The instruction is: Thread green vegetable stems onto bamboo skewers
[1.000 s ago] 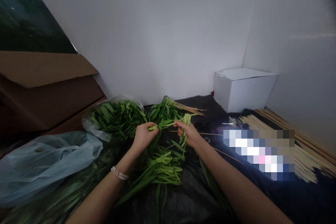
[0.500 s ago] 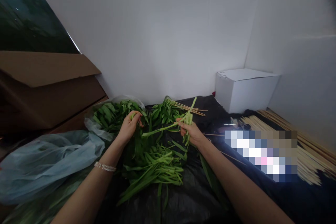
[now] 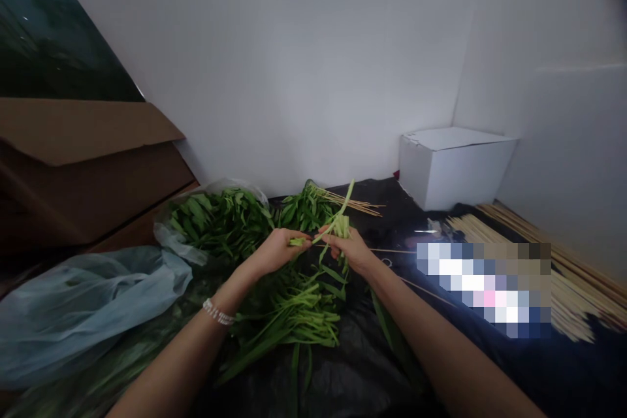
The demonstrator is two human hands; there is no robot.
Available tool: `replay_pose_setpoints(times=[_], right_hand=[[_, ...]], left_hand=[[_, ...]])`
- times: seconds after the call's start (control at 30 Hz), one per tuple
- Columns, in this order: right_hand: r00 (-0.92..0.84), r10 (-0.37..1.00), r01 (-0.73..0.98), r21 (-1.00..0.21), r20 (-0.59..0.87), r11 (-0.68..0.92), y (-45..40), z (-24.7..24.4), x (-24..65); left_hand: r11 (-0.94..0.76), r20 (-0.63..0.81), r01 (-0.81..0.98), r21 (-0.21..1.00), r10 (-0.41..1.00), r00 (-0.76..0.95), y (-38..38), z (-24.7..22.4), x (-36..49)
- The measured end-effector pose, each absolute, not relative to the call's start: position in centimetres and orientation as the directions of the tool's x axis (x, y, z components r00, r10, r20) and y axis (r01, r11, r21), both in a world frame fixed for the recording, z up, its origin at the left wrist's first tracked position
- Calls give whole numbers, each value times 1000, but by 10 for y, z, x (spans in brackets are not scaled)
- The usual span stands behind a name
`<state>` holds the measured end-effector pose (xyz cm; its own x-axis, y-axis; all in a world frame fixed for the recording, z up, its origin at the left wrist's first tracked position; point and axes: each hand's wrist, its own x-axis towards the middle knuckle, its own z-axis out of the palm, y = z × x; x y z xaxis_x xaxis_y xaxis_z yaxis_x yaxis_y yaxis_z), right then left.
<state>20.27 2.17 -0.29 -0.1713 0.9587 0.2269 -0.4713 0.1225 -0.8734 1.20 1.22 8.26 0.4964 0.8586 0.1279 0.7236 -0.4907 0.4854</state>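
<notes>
My right hand is closed around a bunch of pale green stems from leafy greens, with one longer stem sticking up above the rest. Close beside it, my left hand is pinched on short green stem pieces, its fingertips almost at the bunch. Below both hands lies a heap of cut leafy greens, stems pointing right. Behind them rests a smaller bundle of greens with thin wooden sticks poking out to the right.
More leafy greens fill a clear plastic bag at the left. A pale plastic bag and an open cardboard box are farther left. Right, a white box stands by the wall, near many wooden sticks and a pixelated bright object.
My left hand has moved right, up to my right hand, carrying green stem pieces. The longer stem's lower end, which had stretched left between the hands, is now near the left fingertips.
</notes>
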Motion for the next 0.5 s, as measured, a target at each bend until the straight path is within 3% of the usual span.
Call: replay_pose_setpoints(times=[0.13, 0.3, 0.5], right_hand=[[-212, 955, -498, -864, 206, 76, 24, -6, 203], [-221, 965, -640, -768, 139, -35, 28, -4, 208], [-141, 982, -634, -773, 122, 5, 23, 1, 204]], left_hand=[[-553, 169, 705, 444, 824, 541, 12, 80, 14], [-563, 246, 756, 333, 826, 507, 15, 80, 5], [-576, 228, 806, 138, 810, 540, 12, 69, 6]])
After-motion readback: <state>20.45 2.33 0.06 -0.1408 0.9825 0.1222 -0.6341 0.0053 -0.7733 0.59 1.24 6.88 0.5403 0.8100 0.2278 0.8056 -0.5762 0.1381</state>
